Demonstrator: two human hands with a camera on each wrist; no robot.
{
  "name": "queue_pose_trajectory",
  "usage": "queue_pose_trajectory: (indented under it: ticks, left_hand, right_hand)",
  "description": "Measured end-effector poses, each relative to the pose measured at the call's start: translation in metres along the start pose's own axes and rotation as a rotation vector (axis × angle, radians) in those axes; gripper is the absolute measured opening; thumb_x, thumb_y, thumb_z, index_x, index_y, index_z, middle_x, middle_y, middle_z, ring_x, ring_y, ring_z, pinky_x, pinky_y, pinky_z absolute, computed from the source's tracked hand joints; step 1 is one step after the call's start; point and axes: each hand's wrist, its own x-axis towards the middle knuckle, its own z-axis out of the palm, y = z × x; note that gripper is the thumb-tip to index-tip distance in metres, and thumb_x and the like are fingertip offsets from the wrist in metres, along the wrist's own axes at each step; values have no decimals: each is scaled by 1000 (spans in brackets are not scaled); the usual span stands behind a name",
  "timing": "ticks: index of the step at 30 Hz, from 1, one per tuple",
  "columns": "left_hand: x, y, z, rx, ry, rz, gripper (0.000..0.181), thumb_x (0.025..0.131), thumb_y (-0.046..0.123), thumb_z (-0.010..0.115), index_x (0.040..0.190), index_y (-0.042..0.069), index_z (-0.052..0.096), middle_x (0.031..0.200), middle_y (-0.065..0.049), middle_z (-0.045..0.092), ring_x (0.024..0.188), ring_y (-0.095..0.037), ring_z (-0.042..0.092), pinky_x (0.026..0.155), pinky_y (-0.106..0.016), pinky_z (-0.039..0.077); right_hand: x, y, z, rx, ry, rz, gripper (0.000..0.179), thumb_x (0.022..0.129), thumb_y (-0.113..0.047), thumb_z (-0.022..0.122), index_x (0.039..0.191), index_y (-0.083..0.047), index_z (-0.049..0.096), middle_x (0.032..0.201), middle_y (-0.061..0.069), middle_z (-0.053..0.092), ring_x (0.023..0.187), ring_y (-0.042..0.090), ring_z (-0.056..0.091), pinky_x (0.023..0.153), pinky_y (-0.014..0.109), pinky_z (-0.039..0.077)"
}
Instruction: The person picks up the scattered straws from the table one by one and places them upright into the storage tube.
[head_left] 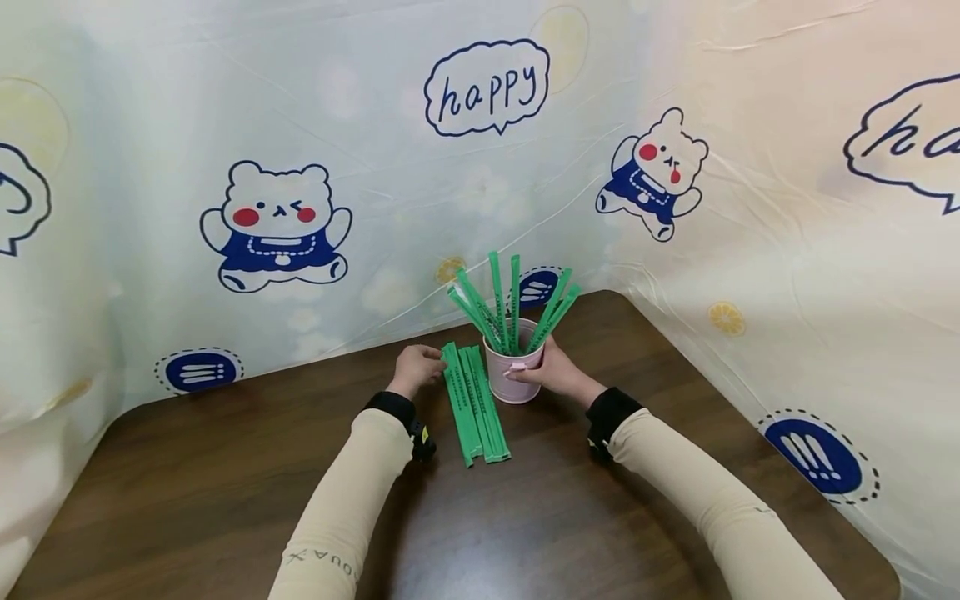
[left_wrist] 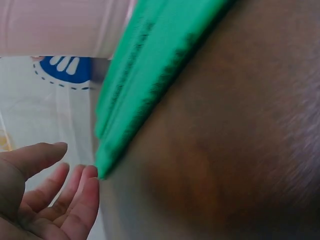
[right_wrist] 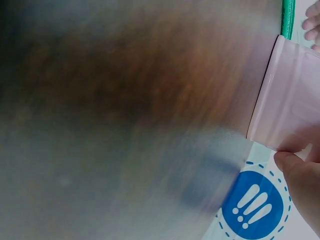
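Slim green wrapped sticks with black print, like wrapped straws point(head_left: 474, 408), lie side by side on the table. My left hand point(head_left: 417, 370) is at their far end; in the left wrist view its thumb and fingers point(left_wrist: 82, 210) are spread apart, with fingertips right by the tip of the nearest green stick point(left_wrist: 135, 100). To the right stands a small pink bucket point(head_left: 504, 385), upright, with several more green sticks point(head_left: 495, 304) fanning out of its top. My right hand point(head_left: 558, 373) grips the bucket from its right side, with the thumb point(right_wrist: 287, 162) pressed to the wall.
The dark brown wooden table point(head_left: 225, 475) ends just behind the bucket. A pale printed cloth point(head_left: 390, 217) with cartoon bears hangs along its back and right sides.
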Motion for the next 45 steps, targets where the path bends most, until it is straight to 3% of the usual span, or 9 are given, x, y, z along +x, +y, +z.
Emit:
queue_pose_trajectory:
  ticks: [5,10,18,22,26,31,36,41,45]
  left_hand:
    - [1,-11,10,-44,29,-35,38,100,5,61,136,-10,59,127,-33,65,113,-44,67,88,-41,63]
    - [4,-15,18,-20,62,-57,34,97,3,65,128,-10,65,118,-32,68,108,-44,68,80,-39,64]
    - [10,-9,22,52,143,-119,23,93,6,72,111,-9,73,95,-23,73,80,-30,70,65,-32,59]
    - [10,-6,21,46,151,-169,20,92,6,73,105,-10,73,79,-17,72,74,-28,71,65,-33,62]
    - [12,-3,19,17,139,-197,25,92,6,73,108,-13,71,72,-14,70,72,-28,72,64,-32,63]
    - [13,0,18,-20,141,-209,28,92,4,70,113,-15,69,68,-9,62,61,-18,62,59,-28,59]
    - [10,0,21,50,158,-230,30,93,11,72,111,-13,69,59,-3,52,52,-13,51,53,-25,48]
    - [5,-6,18,16,167,-245,32,92,12,73,112,-14,68,59,-2,52,55,-13,55,56,-27,53]
    - [10,-10,14,-101,137,-254,34,94,4,69,121,-16,64,75,-12,65,71,-24,68,74,-34,63]
  right_hand:
    - [-3,1,0,7,4,21,89,86,-4,79,156,-5,25,151,25,45,135,40,50,118,61,41]
    - [-4,4,1,13,2,24,90,87,-5,79,157,-5,22,153,27,42,137,42,48,119,64,38]
    - [-3,2,1,30,6,14,90,87,-3,79,157,-6,23,154,25,42,138,42,47,121,63,36]
    - [-3,0,1,25,1,36,91,87,-5,80,157,-7,22,155,24,41,139,42,46,121,63,37]
    - [-2,0,0,18,6,52,91,86,-5,80,157,-8,23,154,23,42,138,41,47,121,63,37]
    - [0,0,-1,29,5,28,91,86,-3,80,157,-7,24,154,24,43,138,41,47,122,62,36]
    - [-3,-3,2,15,-2,32,90,87,-6,80,157,-6,22,154,25,42,139,42,47,121,63,36]
    - [-3,-3,6,16,-18,48,90,88,-8,80,157,-7,22,155,24,42,139,42,46,122,64,35]
    - [-1,-2,4,18,-10,37,90,87,-7,80,157,-7,22,154,24,42,139,42,46,121,64,36]
